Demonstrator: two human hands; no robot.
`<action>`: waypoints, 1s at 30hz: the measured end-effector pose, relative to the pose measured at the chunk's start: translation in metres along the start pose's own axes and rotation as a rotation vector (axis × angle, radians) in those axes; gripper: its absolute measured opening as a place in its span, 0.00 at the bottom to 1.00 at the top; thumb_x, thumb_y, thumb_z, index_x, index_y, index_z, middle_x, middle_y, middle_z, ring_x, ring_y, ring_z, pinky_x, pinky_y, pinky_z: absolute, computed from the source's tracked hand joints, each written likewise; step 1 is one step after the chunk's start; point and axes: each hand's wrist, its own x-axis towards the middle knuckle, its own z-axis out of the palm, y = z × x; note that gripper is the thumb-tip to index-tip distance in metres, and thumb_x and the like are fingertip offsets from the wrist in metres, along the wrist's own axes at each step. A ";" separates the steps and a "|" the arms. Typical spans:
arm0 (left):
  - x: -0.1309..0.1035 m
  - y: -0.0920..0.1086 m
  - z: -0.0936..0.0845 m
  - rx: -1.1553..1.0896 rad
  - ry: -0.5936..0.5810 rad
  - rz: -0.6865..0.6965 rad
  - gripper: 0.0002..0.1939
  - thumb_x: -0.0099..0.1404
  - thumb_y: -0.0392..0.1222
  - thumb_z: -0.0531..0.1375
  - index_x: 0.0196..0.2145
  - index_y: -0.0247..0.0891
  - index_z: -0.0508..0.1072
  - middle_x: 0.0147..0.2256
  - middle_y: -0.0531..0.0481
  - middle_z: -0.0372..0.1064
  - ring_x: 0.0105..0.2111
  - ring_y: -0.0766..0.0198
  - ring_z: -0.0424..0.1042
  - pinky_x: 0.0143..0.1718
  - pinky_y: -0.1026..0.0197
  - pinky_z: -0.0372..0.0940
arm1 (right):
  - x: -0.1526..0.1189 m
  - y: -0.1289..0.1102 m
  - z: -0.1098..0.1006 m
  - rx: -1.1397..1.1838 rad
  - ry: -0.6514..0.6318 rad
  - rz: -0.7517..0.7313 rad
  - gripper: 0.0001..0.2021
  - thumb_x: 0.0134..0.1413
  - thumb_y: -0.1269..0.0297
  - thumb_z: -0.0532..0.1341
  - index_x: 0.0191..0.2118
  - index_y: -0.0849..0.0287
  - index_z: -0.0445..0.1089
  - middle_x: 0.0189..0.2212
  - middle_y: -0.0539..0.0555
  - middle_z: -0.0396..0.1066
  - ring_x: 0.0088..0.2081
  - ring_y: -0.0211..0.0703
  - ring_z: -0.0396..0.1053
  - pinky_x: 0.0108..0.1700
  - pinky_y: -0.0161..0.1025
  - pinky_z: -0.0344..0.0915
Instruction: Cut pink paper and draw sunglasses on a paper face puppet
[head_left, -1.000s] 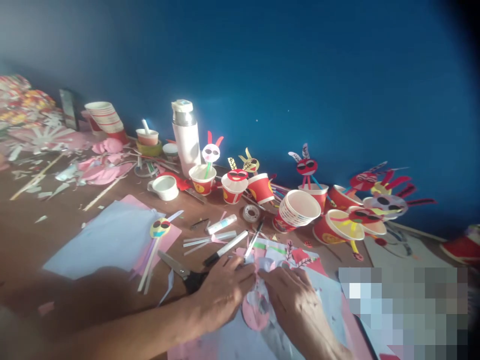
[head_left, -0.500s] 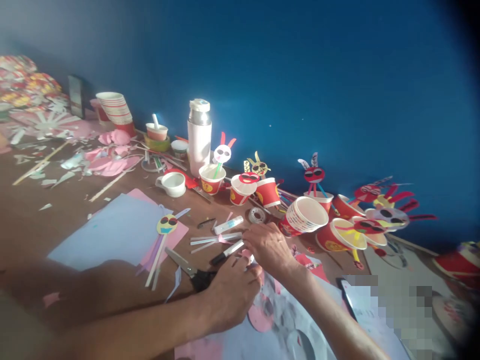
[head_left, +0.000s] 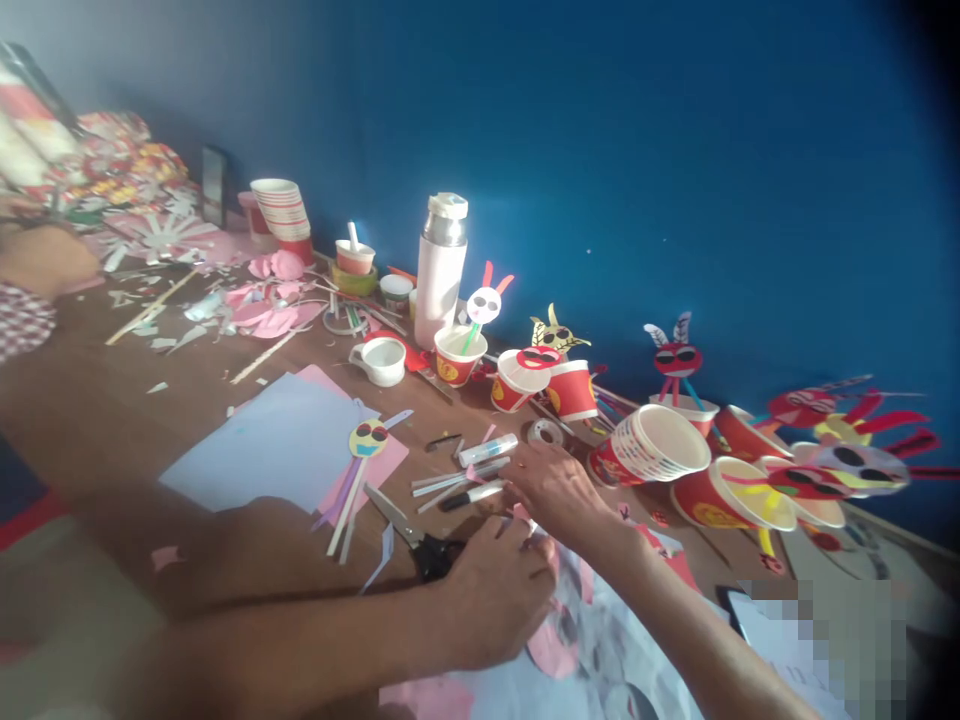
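From my remote end, I have my left hand (head_left: 504, 590) curled just right of the scissors (head_left: 433, 554); my right hand (head_left: 556, 488) arches palm-down farther right of them, both forearms (head_left: 337, 632) angled inward.

Just right of the scissors (head_left: 412, 535), the left hand (head_left: 502, 590) blocks the way past their handles, and its forearm bars the near side. Beyond the scissors, the marker (head_left: 472, 495) and glue stick (head_left: 489, 450) lie low; a hand could pass above them until the right hand (head_left: 555, 485). Farther beyond, the flask (head_left: 439, 285) and paper cups (head_left: 459, 358) stand tall, with the cup stack (head_left: 649, 445) to the right. Left of the scissors, flat paper sheets (head_left: 240, 440) leave room overhead; farther left, the tabletop (head_left: 112, 430) gives passage up to another person's sleeve (head_left: 22, 320).
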 end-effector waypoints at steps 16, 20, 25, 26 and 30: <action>0.002 -0.005 0.011 -0.109 -0.002 -0.023 0.16 0.62 0.29 0.55 0.49 0.37 0.67 0.52 0.51 0.67 0.48 0.51 0.62 0.45 0.50 0.56 | -0.097 0.018 -0.015 0.092 0.176 0.411 0.06 0.58 0.71 0.60 0.33 0.57 0.73 0.30 0.51 0.73 0.32 0.40 0.71 0.33 0.34 0.61; 0.004 -0.003 0.006 -0.170 -0.030 -0.048 0.16 0.63 0.28 0.54 0.48 0.40 0.67 0.51 0.52 0.68 0.45 0.53 0.63 0.44 0.50 0.56 | -0.127 0.010 -0.002 0.119 0.189 0.477 0.06 0.58 0.71 0.60 0.33 0.55 0.73 0.29 0.49 0.72 0.30 0.40 0.70 0.31 0.34 0.61; 0.007 -0.005 -0.001 -0.203 -0.089 -0.017 0.16 0.64 0.28 0.52 0.48 0.39 0.68 0.52 0.51 0.67 0.44 0.53 0.63 0.44 0.50 0.57 | -0.141 -0.005 0.005 0.095 0.160 0.407 0.10 0.58 0.73 0.58 0.41 0.51 0.73 0.29 0.50 0.70 0.31 0.44 0.67 0.32 0.38 0.58; 0.007 -0.005 -0.001 -0.197 -0.082 -0.016 0.15 0.65 0.29 0.52 0.48 0.39 0.68 0.52 0.51 0.67 0.45 0.53 0.62 0.44 0.50 0.58 | -0.142 -0.008 0.006 0.084 0.153 0.395 0.11 0.58 0.73 0.57 0.42 0.51 0.73 0.30 0.51 0.70 0.31 0.45 0.67 0.32 0.39 0.58; 0.006 -0.005 0.003 -0.192 -0.050 -0.015 0.14 0.68 0.31 0.50 0.48 0.39 0.69 0.55 0.51 0.64 0.49 0.52 0.60 0.48 0.49 0.57 | -0.145 -0.018 0.011 0.062 0.142 0.400 0.11 0.58 0.72 0.57 0.44 0.54 0.72 0.32 0.54 0.70 0.34 0.48 0.66 0.34 0.41 0.56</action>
